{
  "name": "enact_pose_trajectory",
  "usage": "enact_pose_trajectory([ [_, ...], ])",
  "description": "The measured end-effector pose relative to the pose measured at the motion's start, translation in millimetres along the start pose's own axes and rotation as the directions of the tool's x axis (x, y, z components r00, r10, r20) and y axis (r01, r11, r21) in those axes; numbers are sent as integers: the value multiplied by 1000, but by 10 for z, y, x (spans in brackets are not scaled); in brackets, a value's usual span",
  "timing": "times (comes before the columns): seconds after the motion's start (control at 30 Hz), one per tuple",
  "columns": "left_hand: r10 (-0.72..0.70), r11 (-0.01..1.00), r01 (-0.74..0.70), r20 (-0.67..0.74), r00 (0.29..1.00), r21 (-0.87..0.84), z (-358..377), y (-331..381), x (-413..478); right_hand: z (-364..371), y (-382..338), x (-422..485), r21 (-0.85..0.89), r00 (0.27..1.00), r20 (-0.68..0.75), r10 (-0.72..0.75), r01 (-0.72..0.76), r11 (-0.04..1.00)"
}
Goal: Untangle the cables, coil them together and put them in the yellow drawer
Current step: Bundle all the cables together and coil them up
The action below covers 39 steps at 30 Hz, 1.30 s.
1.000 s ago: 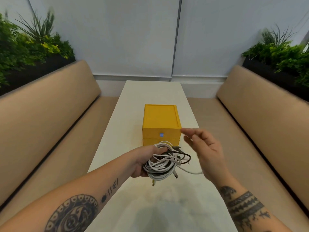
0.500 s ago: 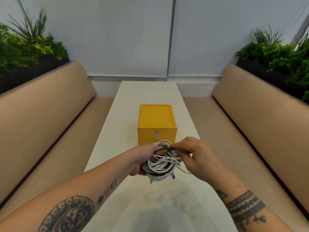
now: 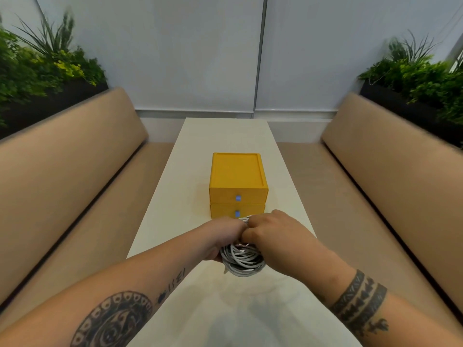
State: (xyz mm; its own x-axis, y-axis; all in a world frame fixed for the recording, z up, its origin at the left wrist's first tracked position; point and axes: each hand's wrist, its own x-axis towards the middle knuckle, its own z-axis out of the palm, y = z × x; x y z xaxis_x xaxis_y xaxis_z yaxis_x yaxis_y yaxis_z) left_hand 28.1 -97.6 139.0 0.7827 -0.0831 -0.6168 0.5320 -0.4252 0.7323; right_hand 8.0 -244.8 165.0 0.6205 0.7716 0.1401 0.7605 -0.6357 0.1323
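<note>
White cables (image 3: 241,259), coiled, held by left hand (image 3: 221,237) and right hand (image 3: 276,235), fingers (image 3: 251,234) curled round the loops; a tight grip should ease loading the yellow drawer (image 3: 237,211).

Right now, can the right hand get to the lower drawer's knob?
Probably yes, once freed. The lower knob sits just beyond the right hand with nothing between them, but that hand and the left hand both grip the cable coil, so it must let go first.
</note>
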Motion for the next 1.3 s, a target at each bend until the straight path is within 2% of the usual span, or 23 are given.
enact_pose_trajectory([
  [0.03,8,1000,-8,-1,1000,-2,3,-1,11,53,-13,13,55,998,-41,41,-39,998],
  [0.1,15,1000,-14,8,1000,-14,-5,-15,23,86,-1,16,320,965,-35,258,-234,918],
  [0.17,11,999,-10,36,999,-33,-33,-37,37,111,57,-28,664,918,126,376,-360,656],
  [0.23,11,995,-6,51,999,-100,-85,-57,54,128,130,-91,872,921,102,377,-265,411],
  [0.27,10,989,-3,49,999,-151,-124,-72,66,134,174,-132,926,908,35,418,-187,328],
  [0.3,12,980,-3,44,999,-198,-169,-85,79,134,221,-174,953,866,-28,499,-127,274],
  [0.33,15,971,-5,38,999,-240,-215,-99,94,155,280,-216,965,803,-61,592,-103,239],
  [0.4,26,950,-11,46,999,-313,-290,-114,115,274,420,-313,969,698,7,716,-182,167],
  [0.5,59,919,-21,87,994,-394,-357,-109,118,621,564,-434,891,697,311,647,-451,58],
  [0.53,73,914,-27,100,992,-405,-369,-104,118,726,546,-454,856,683,416,600,-518,-4],
  [0.6,96,909,-38,119,988,-415,-379,-88,115,878,460,-422,809,622,554,553,-559,-182],
  [0.7,126,897,-59,126,984,-438,-379,-63,140,946,314,-275,769,485,628,608,-505,-392],
  [0.8,129,889,-67,107,986,-454,-392,-49,141,986,250,-176,657,306,752,584,-273,-702],
  [0.83,128,888,-67,103,986,-456,-396,-48,135,999,238,-166,599,292,788,542,-164,-783],
  [0.87,126,889,-67,102,987,-453,-399,-53,132,1002,241,-155,555,314,800,512,-60,-830],
  [0.97,110,900,-54,106,988,-433,-399,-91,134,975,320,-109,561,403,717,569,151,-814],
  [1.07,90,902,-43,90,992,-429,-380,-126,143,860,361,-81,708,388,578,718,199,-678],
  [1.13,59,914,-37,41,997,-404,-365,-124,126,762,340,-103,836,394,409,823,199,-511],
  [1.17,45,927,-40,4,999,-373,-359,-120,126,711,311,-134,893,419,295,859,198,-404],
  [1.3,67,958,-90,-92,993,-271,-282,-88,115,541,232,-185,988,565,-135,814,134,71],
])
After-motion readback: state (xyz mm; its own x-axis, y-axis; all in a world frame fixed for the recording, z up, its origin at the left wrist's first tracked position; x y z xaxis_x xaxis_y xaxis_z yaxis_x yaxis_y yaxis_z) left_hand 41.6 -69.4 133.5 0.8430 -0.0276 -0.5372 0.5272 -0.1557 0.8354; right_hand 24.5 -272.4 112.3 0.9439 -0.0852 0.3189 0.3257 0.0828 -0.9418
